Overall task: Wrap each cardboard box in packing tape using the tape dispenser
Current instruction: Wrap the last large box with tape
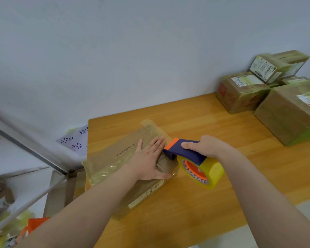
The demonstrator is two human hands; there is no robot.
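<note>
Right hand [207,146] grips dispenser [188,155], seemingly taped boxes [240,99] beyond

Taped cardboard box [118,149] lies flat, tape dispenser [190,155] at its edge

A parcel packing or mailroom corner: taped cardboard boxes [284,115] with printed shipping labels [247,80] are stacked at the right of the frame on a wooden bench [195,203], set against a plain white wall [132,51]. At lower left stands a metal shelf rack [34,154] with a handwritten paper sign [75,142] beside it
</note>
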